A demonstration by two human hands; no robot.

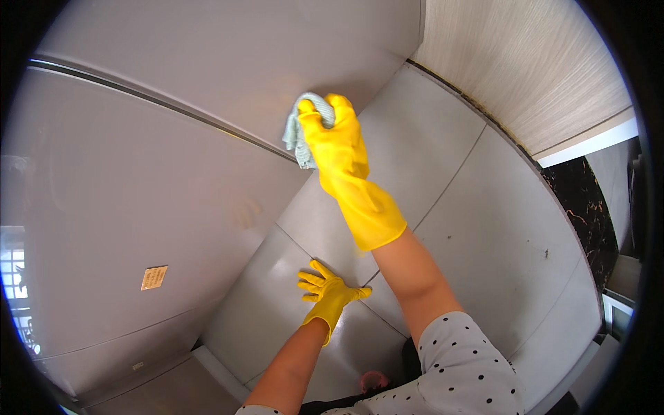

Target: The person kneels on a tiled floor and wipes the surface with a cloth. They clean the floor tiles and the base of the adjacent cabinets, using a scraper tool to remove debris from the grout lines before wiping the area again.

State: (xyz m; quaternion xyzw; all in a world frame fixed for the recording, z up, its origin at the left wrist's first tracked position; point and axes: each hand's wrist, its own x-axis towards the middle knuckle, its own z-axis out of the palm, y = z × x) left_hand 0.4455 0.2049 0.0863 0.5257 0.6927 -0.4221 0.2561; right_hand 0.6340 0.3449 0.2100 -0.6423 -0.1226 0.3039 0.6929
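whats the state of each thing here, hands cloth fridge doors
right hand: yellow glove on, gripping the cloth, raised against the grey door
cloth: pale blue-green, bunched, pressed on the door
left hand: yellow glove on, fingers spread, empty, held low
grey door: shut, small sticker on it
floor tiles: grey, bare

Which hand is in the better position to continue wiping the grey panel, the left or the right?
Right. The right hand grips the pale cloth against the grey panel; the left hand hangs low, fingers spread, holding nothing.
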